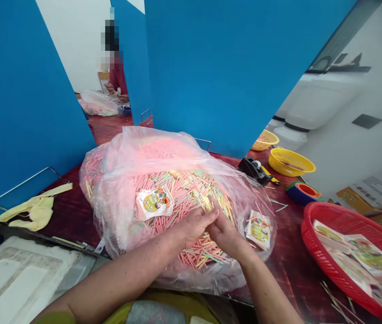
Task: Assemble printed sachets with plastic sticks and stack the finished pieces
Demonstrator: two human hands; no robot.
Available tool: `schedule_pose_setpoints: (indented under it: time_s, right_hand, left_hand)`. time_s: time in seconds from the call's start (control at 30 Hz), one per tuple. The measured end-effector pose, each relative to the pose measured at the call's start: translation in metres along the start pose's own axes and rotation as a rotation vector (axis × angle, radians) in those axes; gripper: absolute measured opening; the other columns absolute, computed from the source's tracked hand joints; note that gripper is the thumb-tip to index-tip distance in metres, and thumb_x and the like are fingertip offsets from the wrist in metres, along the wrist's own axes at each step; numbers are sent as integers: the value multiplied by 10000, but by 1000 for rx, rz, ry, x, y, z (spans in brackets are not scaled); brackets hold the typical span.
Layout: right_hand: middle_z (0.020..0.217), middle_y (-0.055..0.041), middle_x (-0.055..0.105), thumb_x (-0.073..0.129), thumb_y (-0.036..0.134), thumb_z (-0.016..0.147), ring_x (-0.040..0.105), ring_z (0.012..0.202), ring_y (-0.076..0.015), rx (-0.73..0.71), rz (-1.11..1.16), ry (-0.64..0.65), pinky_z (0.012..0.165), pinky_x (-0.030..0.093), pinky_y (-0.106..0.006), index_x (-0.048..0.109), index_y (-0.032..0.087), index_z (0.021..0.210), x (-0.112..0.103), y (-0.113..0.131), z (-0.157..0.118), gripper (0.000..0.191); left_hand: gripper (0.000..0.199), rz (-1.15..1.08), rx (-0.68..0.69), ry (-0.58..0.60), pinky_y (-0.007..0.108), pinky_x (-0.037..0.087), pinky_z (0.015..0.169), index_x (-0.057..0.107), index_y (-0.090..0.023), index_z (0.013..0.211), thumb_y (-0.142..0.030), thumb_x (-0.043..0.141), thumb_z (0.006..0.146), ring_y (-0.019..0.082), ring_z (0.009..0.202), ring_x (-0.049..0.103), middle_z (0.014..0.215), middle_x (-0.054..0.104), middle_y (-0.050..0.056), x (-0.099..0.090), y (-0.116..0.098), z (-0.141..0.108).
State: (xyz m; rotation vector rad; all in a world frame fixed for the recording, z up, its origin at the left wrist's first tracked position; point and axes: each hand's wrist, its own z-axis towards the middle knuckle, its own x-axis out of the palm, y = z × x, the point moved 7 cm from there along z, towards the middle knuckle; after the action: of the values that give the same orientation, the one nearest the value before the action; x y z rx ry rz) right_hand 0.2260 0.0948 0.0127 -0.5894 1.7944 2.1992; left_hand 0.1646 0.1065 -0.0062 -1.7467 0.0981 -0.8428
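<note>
A large clear plastic bag [110, 198] lies open on the table, full of thin pink, yellow and green sticks [191, 254]. Over the sticks, my left hand [196, 223] and my right hand [224, 229] meet, fingers closed and pressed together. Something small and yellowish shows at the fingertips, but the fingers hide most of it and I cannot make out what it is. To the left of my hands, a printed packet [155, 202] with cartoon pictures rests on the sticks. Another printed packet [259, 230] lies on the bag's right edge.
At right stands a red basket [307, 225] holding printed packets. Behind it are a blue and orange ring-shaped stack [304, 193], a tape dispenser [255, 170] and a yellow basket [292, 162]. Yellow gloves [40, 211] lie left. Blue partitions [211, 67] rise behind; a person sits beyond.
</note>
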Motion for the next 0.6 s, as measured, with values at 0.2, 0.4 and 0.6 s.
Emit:
schedule_pose_setpoints:
  time_s: [0.2,0.4,0.6]
  right_hand:
    - [823,-45,623,363,200,843,608,778,-167,-22,-175,40,733,503,-334,-41,125,1444,14,-20,-7,728]
    - [1034,-159,596,498,300,788,576,950,-260,-92,-525,-215,794,484,-429,453,121,1253,-33,-22,-16,500]
    - [797,-40,652,414,217,877,624,712,-138,-236,-350,-352,654,502,-249,575,198,815,3,21,-3,174]
  left_hand:
    - [280,-72,45,-415,273,409,675,562,-135,702,-394,553,806,144,672,552,678,588,20,-28,1,-7]
    - [165,-527,55,-469,322,469,711,485,-157,753,-278,477,864,179,719,638,717,643,55,-43,-26,1]
    - [256,-543,90,-343,291,459,736,544,-132,737,-377,605,780,162,724,614,746,647,70,-22,-13,1]
